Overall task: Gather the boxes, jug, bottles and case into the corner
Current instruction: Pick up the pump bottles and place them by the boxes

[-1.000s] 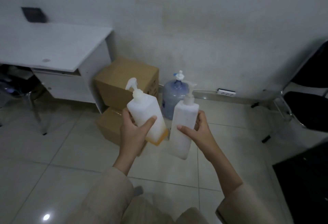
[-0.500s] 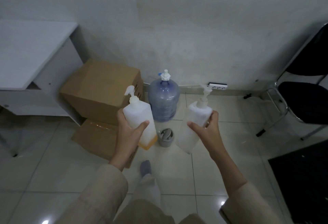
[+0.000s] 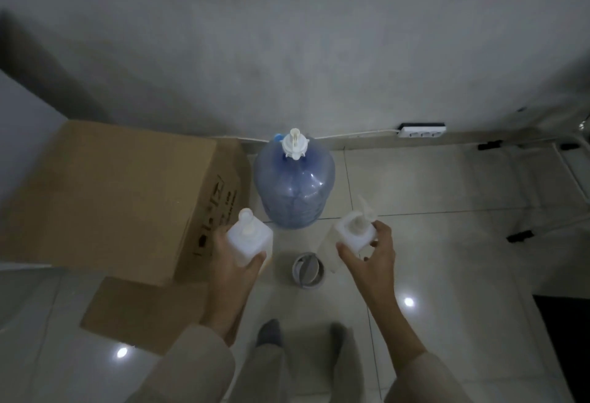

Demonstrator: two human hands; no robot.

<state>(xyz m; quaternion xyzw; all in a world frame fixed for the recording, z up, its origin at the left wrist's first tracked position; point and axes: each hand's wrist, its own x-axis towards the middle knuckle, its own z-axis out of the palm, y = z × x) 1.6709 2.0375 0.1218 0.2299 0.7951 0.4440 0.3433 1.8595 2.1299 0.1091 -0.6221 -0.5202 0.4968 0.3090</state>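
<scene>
Within each grip point(image 3: 234, 262), one bottle point(image 3: 250, 238)

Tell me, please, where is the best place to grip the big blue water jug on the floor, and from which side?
Probably the narrow neck just under the white cap, coming from above. The jug stands upright and its wide round body is too broad for fingers to wrap; the cardboard box crowds its left side and the wall is behind.

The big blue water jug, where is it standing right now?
In the head view the blue water jug stands on the tiled floor against the wall, just right of the upper cardboard box, beyond the two pump bottles held in the hands.
</scene>
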